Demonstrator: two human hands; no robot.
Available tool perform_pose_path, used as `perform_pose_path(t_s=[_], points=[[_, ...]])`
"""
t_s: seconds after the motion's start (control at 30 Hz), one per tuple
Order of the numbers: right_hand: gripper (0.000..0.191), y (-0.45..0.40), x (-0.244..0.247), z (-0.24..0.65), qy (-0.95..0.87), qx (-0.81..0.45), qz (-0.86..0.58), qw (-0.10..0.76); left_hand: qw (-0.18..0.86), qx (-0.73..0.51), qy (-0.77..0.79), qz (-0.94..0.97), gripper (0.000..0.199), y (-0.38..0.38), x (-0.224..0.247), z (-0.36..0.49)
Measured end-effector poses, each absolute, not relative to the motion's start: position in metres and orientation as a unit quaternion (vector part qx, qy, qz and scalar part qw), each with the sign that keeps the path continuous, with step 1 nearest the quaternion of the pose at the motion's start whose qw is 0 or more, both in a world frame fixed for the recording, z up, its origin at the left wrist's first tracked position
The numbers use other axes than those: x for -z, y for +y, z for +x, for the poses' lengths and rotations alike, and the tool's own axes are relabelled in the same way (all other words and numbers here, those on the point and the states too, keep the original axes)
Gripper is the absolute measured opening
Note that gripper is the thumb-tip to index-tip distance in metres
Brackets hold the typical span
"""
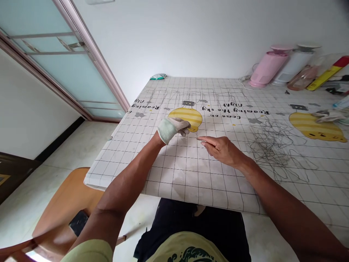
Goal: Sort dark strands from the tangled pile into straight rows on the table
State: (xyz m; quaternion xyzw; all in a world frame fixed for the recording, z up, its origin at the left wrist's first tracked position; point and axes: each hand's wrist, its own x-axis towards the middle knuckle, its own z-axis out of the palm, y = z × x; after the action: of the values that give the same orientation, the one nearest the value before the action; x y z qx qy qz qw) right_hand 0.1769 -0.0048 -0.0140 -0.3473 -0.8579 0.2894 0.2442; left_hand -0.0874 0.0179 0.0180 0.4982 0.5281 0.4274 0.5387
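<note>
My left hand (176,128), in a pale knitted glove, is closed over the checked tablecloth (174,174), beside a printed yellow balloon figure (192,115). Its fingertips are pinched together, and what they hold is too small to name. Just to the right is my right hand (218,147), bare, with thumb and index finger close together near a tiny dark tip; I cannot make out what it is. A gap separates the two hands. To the right of them lies a loose tangle of thin dark thread (268,145). More thin strands (191,92) are spread along the far part of the cloth.
At the back right stand a pink cylinder (268,69), a white cylinder (293,67) and a yellow-and-red box (327,74). A glove (329,115) lies at the right. A green packet (158,76) is at the far left corner. A chair (62,203) holds a dark phone-like object (78,222).
</note>
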Motion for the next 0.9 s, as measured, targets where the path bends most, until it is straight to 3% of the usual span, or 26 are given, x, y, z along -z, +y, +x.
perform_pose_path(t_s=[0.3,0.53,0.9], points=[[0.030,-0.002,0.017,0.179,-0.894,-0.226,-0.274,0.274,0.566,-0.431,0.488,0.506,0.018,0.027,-0.010,-0.107],[0.037,-0.010,0.004,0.176,-0.870,-0.291,-0.333,0.217,0.575,-0.441,0.475,0.499,0.021,0.029,-0.008,-0.108],[0.042,-0.001,-0.022,0.182,-0.797,-0.383,-0.387,0.261,0.543,-0.422,0.480,0.545,0.018,0.022,-0.015,-0.110]])
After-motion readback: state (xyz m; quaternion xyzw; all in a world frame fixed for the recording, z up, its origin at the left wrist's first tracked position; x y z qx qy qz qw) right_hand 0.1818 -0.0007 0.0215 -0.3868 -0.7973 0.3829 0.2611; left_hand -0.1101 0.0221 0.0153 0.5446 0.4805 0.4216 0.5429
